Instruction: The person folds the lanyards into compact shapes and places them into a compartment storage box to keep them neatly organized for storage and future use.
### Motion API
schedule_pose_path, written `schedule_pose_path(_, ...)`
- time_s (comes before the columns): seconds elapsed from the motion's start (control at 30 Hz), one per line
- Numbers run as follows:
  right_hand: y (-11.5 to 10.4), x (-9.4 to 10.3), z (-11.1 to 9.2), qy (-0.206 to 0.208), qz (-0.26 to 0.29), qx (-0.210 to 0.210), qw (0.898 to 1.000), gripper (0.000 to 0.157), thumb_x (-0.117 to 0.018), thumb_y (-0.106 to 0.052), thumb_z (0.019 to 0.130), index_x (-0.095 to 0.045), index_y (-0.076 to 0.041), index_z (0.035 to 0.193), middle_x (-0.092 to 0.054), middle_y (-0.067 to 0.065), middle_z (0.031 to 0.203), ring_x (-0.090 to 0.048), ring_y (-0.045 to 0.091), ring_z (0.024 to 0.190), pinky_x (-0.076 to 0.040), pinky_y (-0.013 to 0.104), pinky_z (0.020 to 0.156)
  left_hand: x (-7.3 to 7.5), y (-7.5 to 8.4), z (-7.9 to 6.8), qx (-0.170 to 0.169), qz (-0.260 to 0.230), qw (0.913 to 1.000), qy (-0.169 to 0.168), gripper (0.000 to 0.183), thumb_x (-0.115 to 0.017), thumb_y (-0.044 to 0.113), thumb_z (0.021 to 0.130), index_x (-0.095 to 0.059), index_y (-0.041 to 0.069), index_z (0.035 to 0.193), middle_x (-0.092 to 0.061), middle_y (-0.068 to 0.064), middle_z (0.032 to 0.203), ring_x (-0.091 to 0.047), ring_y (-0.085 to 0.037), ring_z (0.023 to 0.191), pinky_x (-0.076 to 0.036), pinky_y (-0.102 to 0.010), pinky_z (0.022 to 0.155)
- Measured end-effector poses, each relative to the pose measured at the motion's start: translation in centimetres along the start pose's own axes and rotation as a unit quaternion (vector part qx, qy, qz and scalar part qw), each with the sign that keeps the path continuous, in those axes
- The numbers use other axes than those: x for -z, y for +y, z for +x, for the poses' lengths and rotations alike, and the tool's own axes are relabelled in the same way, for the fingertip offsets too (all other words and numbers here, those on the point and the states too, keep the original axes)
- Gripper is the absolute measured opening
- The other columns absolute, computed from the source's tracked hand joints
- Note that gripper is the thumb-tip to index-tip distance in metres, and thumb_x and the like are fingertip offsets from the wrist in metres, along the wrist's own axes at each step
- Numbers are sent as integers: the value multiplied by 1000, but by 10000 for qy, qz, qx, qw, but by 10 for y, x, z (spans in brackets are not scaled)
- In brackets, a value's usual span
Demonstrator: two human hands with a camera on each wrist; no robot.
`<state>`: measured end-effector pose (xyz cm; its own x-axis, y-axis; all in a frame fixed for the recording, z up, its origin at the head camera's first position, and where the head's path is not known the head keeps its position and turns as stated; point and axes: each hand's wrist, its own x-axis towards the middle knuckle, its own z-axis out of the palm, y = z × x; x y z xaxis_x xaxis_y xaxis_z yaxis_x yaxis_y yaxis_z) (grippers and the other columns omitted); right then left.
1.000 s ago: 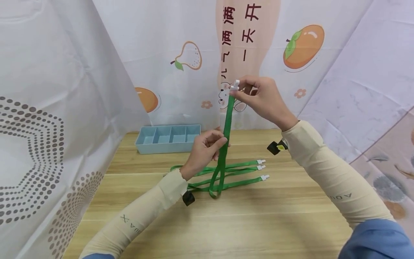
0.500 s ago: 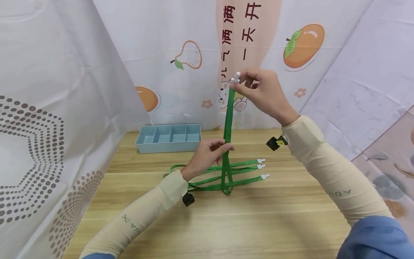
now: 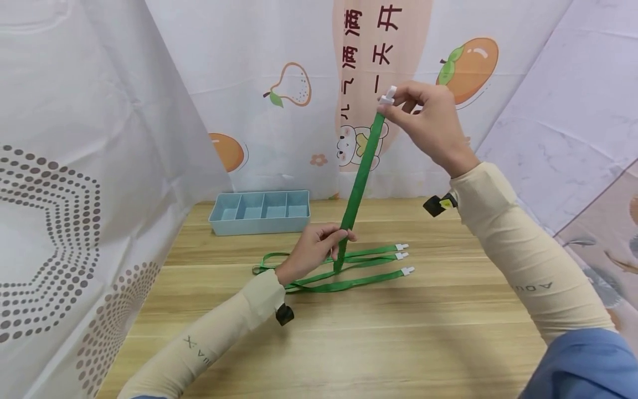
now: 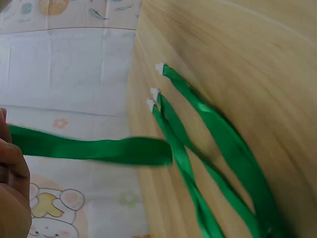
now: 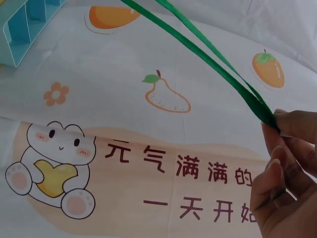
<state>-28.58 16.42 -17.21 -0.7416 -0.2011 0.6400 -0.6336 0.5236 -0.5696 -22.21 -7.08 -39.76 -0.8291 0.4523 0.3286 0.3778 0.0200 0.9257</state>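
A green lanyard [image 3: 363, 177] with a white plastic clip [image 3: 387, 97] stretches on a slant between both hands. My right hand [image 3: 428, 113] pinches its top end at the clip, high in front of the curtain. Lower down, my left hand [image 3: 316, 246] pinches the strap between thumb and fingers, and its short loose end hangs below. In the right wrist view the two strands of the strap [image 5: 198, 47] run up and left from the fingertips. Several more green lanyards [image 3: 344, 284] lie on the table beneath, white clips pointing right; the left hand partly covers them.
At the table's back left stands a pale blue tray [image 3: 259, 226] with a row of compartments. A printed curtain [image 3: 279, 144] rises right behind the wooden table [image 3: 349, 343]. Another curtain [image 3: 55, 166] borders the left side.
My right hand has risen and shifted right with the clip end. The left hand has slid down the strap, and the loop hanging below it has shortened.
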Motion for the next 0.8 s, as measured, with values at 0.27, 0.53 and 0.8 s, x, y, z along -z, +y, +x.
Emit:
schedule_pose_path(0.27, 8, 10, 6, 190, 300, -224, 9991, 21, -79, -19, 93, -79, -5, 109, -71, -5, 90, -56, 13, 79, -41, 26, 69, 0, -14, -13, 313, -64, 9994, -132, 24, -64, 23, 104, -79, 11, 118, -77, -3, 109, -52, -36, 61, -45, -29, 57)
schedule_pose_path(0.53, -9, 16, 7, 559, 624, -143, 9964, 16, -79, -12, 92, -78, -2, 104, -69, -7, 87, -53, 13, 79, -38, 25, 71, -5, -38, -30, 814, -238, 9952, -496, 19, -66, 17, 102, -80, 4, 106, -76, -5, 109, -47, -15, 57, -39, -26, 53)
schedule_pose_path(0.8, -19, 23, 5, 732, 744, -101, 9945, 15, -78, -10, 92, -78, -2, 105, -67, -4, 88, -50, 14, 77, -37, 23, 65, -11, -60, -43, 857, 696, 9893, -953, 21, -70, 23, 99, -82, 8, 109, -72, 1, 98, -52, -12, 68, -46, -25, 60)
